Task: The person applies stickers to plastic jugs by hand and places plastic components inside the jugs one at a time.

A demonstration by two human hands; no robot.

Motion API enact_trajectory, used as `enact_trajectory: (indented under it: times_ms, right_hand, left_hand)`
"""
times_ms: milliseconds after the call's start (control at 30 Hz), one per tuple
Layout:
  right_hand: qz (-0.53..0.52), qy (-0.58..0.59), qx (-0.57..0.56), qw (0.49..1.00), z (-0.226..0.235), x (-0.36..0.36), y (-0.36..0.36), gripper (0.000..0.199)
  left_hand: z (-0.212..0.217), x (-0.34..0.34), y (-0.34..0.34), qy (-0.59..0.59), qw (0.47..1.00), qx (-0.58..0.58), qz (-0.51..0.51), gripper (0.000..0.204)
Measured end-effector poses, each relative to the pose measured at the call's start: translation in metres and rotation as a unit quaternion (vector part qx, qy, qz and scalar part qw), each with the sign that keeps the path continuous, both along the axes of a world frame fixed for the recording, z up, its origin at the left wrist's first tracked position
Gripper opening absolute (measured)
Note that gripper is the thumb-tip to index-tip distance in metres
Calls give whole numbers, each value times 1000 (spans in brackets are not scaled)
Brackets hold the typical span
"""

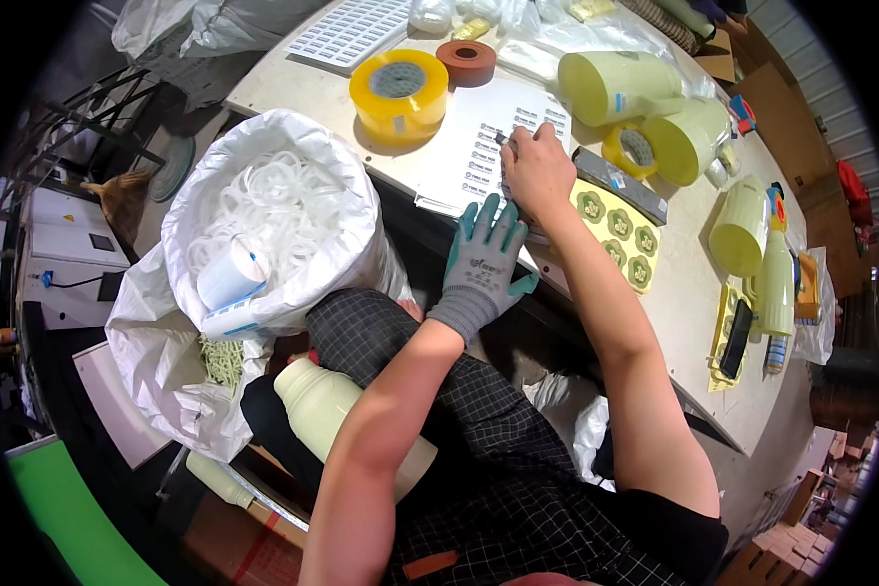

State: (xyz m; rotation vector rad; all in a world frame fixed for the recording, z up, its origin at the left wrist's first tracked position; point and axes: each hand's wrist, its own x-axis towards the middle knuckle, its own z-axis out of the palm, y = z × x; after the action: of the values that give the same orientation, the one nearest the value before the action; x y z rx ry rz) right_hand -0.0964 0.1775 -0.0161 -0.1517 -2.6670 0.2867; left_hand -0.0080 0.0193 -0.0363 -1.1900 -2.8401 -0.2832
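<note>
My left hand [484,252] wears a grey and teal knitted glove. Its fingers stretch out flat over the near edge of a stack of white label sheets [449,166]. Bare, my right hand [540,174] rests on the same sheets, fingers curled and pinched near the printed labels. A small dark tip shows by its fingertips, too little to name. Across my lap, under my left forearm, lies a pale yellow plastic bottle [320,402]. Beside my right wrist are a long dark grey bar [620,186] and a yellow sheet of round green stickers [640,262].
A white sack [366,186] of clear plastic rings stands at the left. On the table [698,322] are a yellow tape roll [397,96], a brown roll [466,62], and several pale yellow bottles [742,230]. A black object [737,337] lies near the right edge.
</note>
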Motion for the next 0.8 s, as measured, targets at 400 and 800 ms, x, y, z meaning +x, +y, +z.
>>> enact_trajectory:
  times_ms: [400, 800]
  right_hand:
    - [44, 33, -228, 972, 24, 10, -1, 31]
    - [419, -73, -256, 868, 45, 171, -133, 49]
  left_hand:
    - [12, -2, 7, -26, 999, -42, 3, 87]
    - [100, 176, -136, -75, 987, 141, -10, 47]
